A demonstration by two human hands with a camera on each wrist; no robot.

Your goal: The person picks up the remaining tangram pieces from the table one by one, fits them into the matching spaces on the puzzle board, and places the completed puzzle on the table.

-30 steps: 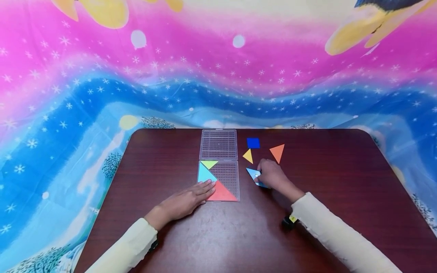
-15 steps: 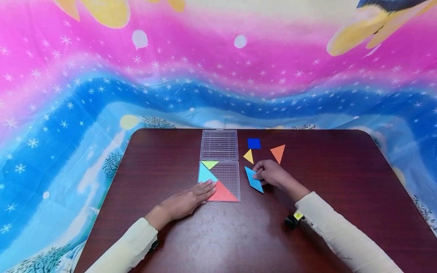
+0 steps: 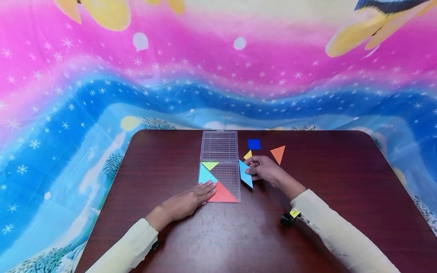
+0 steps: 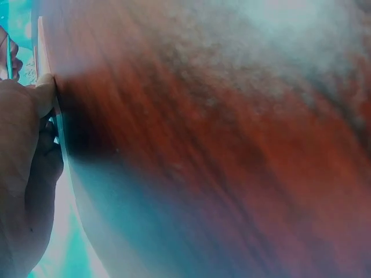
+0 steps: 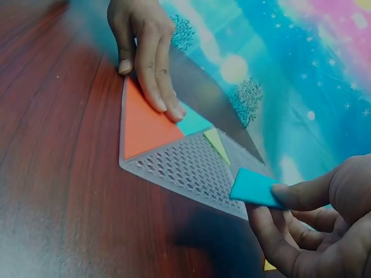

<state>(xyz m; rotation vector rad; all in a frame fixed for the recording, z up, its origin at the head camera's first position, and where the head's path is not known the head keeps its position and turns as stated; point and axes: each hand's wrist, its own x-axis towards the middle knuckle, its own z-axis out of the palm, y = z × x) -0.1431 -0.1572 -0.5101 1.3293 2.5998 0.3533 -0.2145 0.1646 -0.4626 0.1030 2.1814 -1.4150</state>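
Light-blue tile (image 5: 254,186), pinched in right hand (image 3: 267,170), under thumb (image 5: 307,193), seemingly tilted

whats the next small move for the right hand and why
Probably ease the blue piece left over the near tray: the tray's right side shows bare grid, the right hand pinches the piece beside that side, and the left hand rests on the coral triangle.

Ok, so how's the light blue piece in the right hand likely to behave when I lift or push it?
The light blue piece is probably stiff: the right hand pinches it, and its free end shows no sag. It looks thin, so likely light. With flat faces and straight edges, it should slide rather than roll if pushed.
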